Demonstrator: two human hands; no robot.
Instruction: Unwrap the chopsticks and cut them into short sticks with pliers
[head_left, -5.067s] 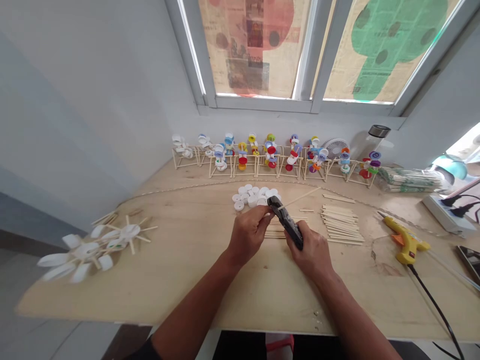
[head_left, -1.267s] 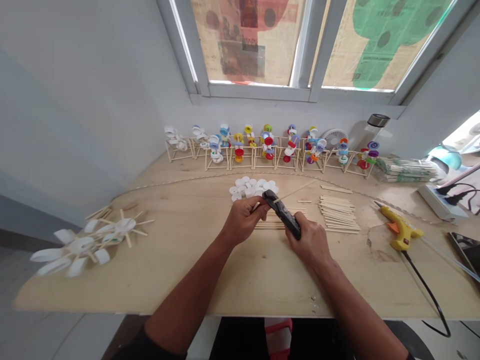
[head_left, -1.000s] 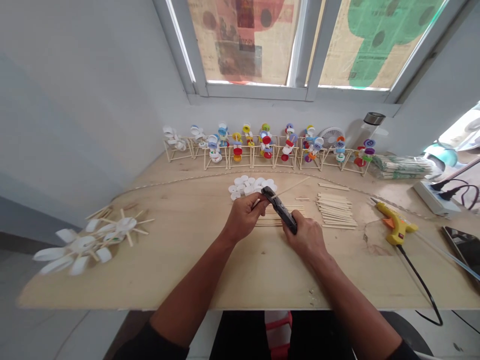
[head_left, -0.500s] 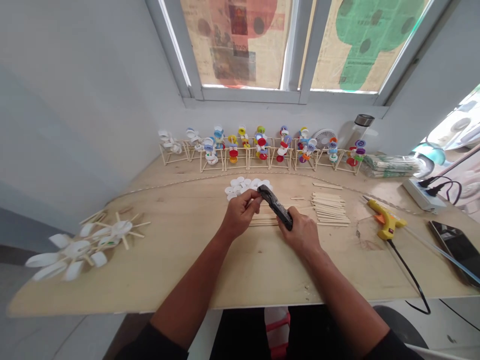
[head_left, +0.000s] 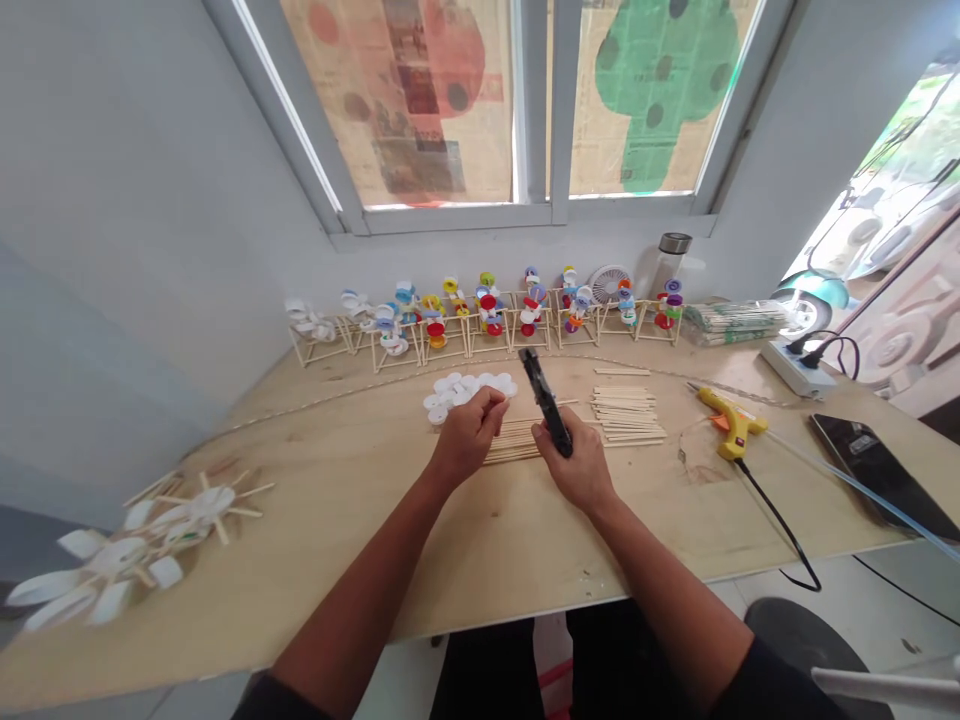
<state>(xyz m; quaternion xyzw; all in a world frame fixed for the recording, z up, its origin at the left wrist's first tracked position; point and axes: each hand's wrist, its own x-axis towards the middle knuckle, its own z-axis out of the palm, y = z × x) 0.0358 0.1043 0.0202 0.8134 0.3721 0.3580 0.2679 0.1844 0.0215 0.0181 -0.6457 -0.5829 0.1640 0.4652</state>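
My right hand [head_left: 577, 462] is wrapped round the handles of black cutting pliers [head_left: 546, 402], whose jaws point up and away from me above the table. My left hand [head_left: 469, 435] is closed in a pinch just left of the pliers; whatever sits between its fingers is hidden. Just beyond it lies a cluster of white bottle caps [head_left: 450, 390]. Long thin wooden sticks [head_left: 517, 440] lie side by side beneath and between my hands. To the right is a pile of shorter cut sticks [head_left: 626, 415].
Small stick frames with coloured cap wheels [head_left: 491, 310] line the back. White paddle wheels [head_left: 120, 555] lie at the left. A yellow glue gun [head_left: 727, 420], phone [head_left: 877, 470], power strip [head_left: 799, 370] and bagged sticks [head_left: 735, 320] are at the right.
Earlier, a long stick crossed the pliers' jaws beside my left fingers; now the jaws hold no visible stick. My hands have moved apart, and the view has swung right.
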